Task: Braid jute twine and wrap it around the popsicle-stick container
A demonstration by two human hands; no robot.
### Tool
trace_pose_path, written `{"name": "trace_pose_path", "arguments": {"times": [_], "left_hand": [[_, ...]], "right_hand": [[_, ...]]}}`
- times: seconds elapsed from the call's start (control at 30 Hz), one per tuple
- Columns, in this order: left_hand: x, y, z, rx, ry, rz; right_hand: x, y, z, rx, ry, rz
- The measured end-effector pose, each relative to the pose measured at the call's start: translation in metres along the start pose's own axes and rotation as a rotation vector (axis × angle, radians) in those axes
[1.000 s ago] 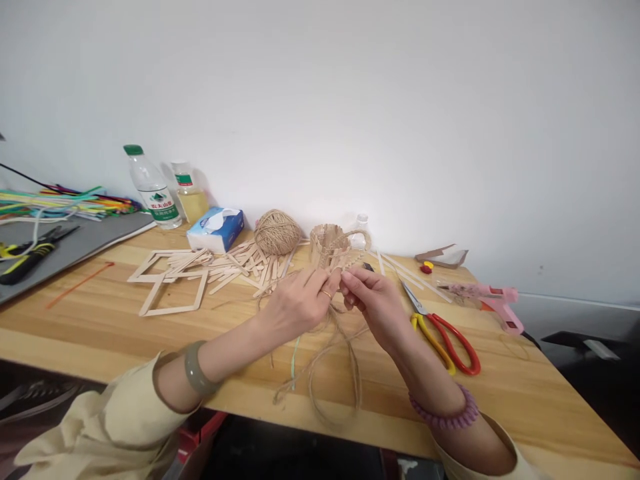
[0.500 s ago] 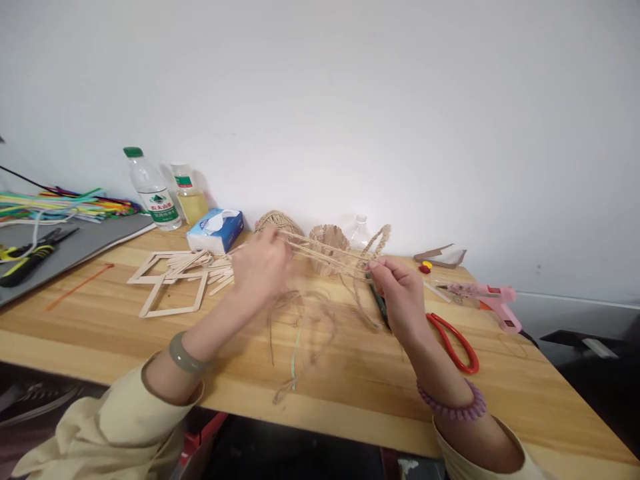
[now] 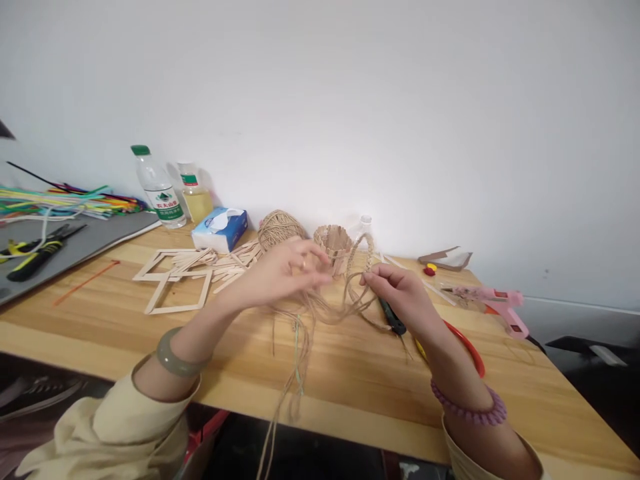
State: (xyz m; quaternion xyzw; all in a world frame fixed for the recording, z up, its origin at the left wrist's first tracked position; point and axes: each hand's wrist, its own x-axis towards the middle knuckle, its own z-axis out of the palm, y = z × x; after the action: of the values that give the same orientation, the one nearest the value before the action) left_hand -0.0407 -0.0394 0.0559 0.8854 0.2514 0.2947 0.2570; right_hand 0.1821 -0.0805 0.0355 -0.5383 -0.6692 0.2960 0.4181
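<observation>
My right hand (image 3: 403, 290) pinches a braided twine cord (image 3: 369, 248) between thumb and fingertips. The braid arches up in a loop above the fingers, and loose strands of jute twine (image 3: 287, 393) trail left and hang over the table's front edge. My left hand (image 3: 290, 270), slightly blurred, hovers above those strands with thumb and fingers apart, and nothing shows clearly in its grasp. Behind it sits a ball of twine (image 3: 281, 229). A small cup of wooden sticks (image 3: 334, 243) stands between the hands, farther back. Beneath my right hand lies a dark-handled tool (image 3: 393, 317).
Stick frames (image 3: 180, 301) and loose craft sticks (image 3: 235, 261) lie left, before a tissue pack (image 3: 220, 230) and a water bottle (image 3: 163, 193). Pliers (image 3: 37, 257) rest on a grey mat. At right are a pink glue gun (image 3: 500, 303) and red-handled tool (image 3: 470, 347).
The strands stretched taut between my hands have gone slack and dropped. My left hand has opened and moved slightly right and lower; my right hand still pinches the cord.
</observation>
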Motion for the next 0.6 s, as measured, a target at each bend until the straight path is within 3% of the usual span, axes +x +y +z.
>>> {"name": "trace_pose_path", "arguments": {"times": [0.07, 0.13, 0.2, 0.37, 0.5, 0.6], "left_hand": [[0.004, 0.004, 0.012, -0.148, 0.153, -0.158], [0.006, 0.007, 0.023, -0.284, 0.078, -0.263], [0.006, 0.008, 0.033, -0.351, -0.031, -0.280], [0.007, 0.005, 0.041, -0.276, -0.095, -0.185], [0.007, -0.001, 0.039, -0.111, -0.075, -0.229], [0.007, -0.003, 0.039, -0.120, -0.060, -0.309]], "right_hand": [[-0.001, -0.004, 0.004, -0.004, -0.057, -0.021], [-0.003, -0.008, 0.007, 0.007, -0.106, -0.032], [-0.003, -0.011, 0.010, 0.016, -0.152, -0.050], [-0.006, -0.016, 0.013, -0.098, -0.252, -0.105], [-0.006, -0.016, 0.014, -0.399, -0.192, -0.178], [-0.005, -0.013, 0.015, -0.561, -0.144, -0.251]]}}
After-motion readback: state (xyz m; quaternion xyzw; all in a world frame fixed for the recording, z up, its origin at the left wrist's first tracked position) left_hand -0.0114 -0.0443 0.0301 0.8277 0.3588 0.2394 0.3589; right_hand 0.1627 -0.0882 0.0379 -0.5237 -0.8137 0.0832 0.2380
